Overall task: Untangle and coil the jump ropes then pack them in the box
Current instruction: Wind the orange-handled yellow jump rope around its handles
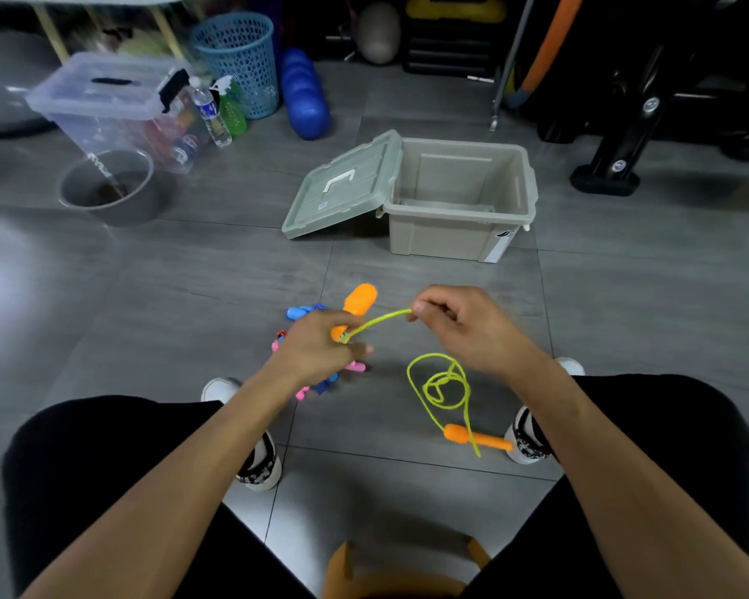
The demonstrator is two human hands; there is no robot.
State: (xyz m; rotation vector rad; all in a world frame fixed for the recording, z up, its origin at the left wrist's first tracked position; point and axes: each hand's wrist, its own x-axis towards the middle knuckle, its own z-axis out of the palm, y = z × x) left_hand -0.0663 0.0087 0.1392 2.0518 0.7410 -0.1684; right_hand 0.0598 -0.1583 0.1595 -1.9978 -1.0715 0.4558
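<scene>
- We are at the untangling step, working the green rope free; no coiling or packing shows yet.
- Our left hand grips one orange handle with the fingers curled round its lower part, held above the floor.
- Our right hand pinches the rope between thumb and fingertips, so a short run is stretched between the two hands.
- The rest of that rope lies in loose, overlapping loops on the floor below the right hand, ending at the second orange handle by our right shoe.
- Under the left hand sits a tangle of pink and blue ropes; we cannot tell whether the green rope is caught in it.
- The box stands open further off, nothing visible inside, its lid leaning against its left side.
- Next, as we judge it, the right hand should slide along the rope to draw out the floor loops, then wind it into even turns against the held handle.
- The care needed: pull gently, so the loops open rather than tighten into a knot.
</scene>
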